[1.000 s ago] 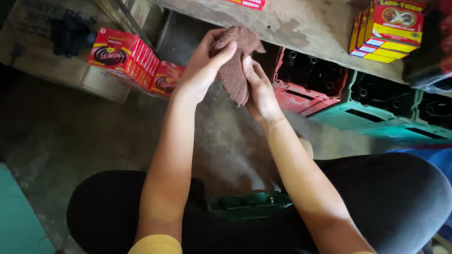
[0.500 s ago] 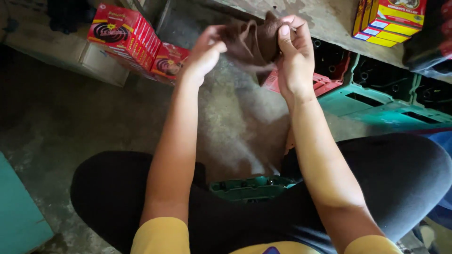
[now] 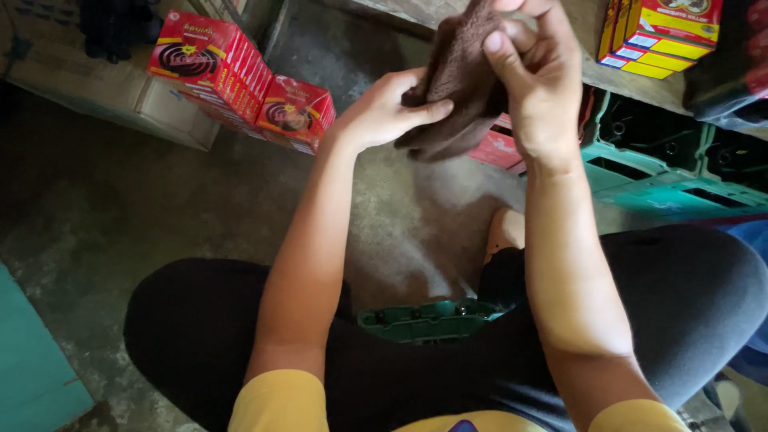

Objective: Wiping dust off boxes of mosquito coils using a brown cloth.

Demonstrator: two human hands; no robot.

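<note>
A person sits on a concrete floor [image 3: 120,208] with legs in black trousers [image 3: 200,336], seen from above. Both arms reach up and forward. Ahead of the hands runs a low shelf [image 3: 596,76], with green crates [image 3: 664,172] and a red crate [image 3: 496,148] under it. Left of the left hand stand red boxes [image 3: 216,68]; above and right of the right hand sits a stack of yellow and red boxes [image 3: 660,36]. A green plastic piece [image 3: 428,320] rests on the lap, well below both hands.

The brown cloth [image 3: 460,80] hangs bunched between the hands, in the air. The right hand [image 3: 536,88] is closed, pinching the cloth's upper part between thumb and fingers. The left hand [image 3: 384,112] is half open, thumb pressed on the lower fold, fingers behind.

The left grip looks loose; if the thumb slips, the lower end could swing down and brush the dusty floor. The plastic piece seems unsteady on the lap; a shift of the legs could tip it off.
</note>
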